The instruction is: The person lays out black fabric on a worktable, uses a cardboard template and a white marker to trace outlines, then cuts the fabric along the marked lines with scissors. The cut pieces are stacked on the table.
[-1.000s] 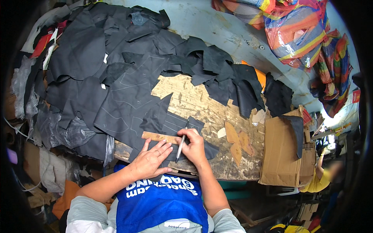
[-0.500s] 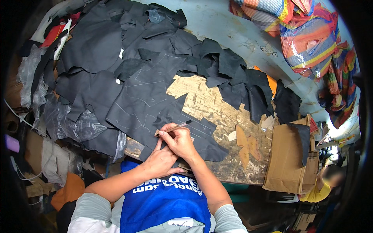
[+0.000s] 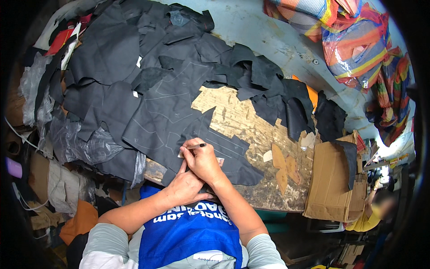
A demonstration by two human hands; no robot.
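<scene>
My right hand (image 3: 204, 162) is closed around a slim pen (image 3: 197, 146) with a dark end, its fingertips close to the black leather sheet (image 3: 152, 117). White outlines are drawn across this sheet. My left hand (image 3: 182, 188) lies flat on the leather just nearer to me, its thumb spread to the right. Some of its fingers run under my right hand and are hidden. A small pinkish and white piece (image 3: 220, 161) shows beside my right hand; most of it is covered.
Black leather pieces (image 3: 105, 49) are heaped over the far and left side of the worn wooden table (image 3: 228, 107). Tan cut-out shapes (image 3: 281, 168) and a cardboard box (image 3: 329, 179) are at the right. Plaid sacks (image 3: 354, 49) stand beyond. A person in yellow (image 3: 365, 219) is at far right.
The pen has swung, its dark end now nearer my right hand. My right hand has shifted slightly, and more of the pinkish piece shows. My left hand stays put.
</scene>
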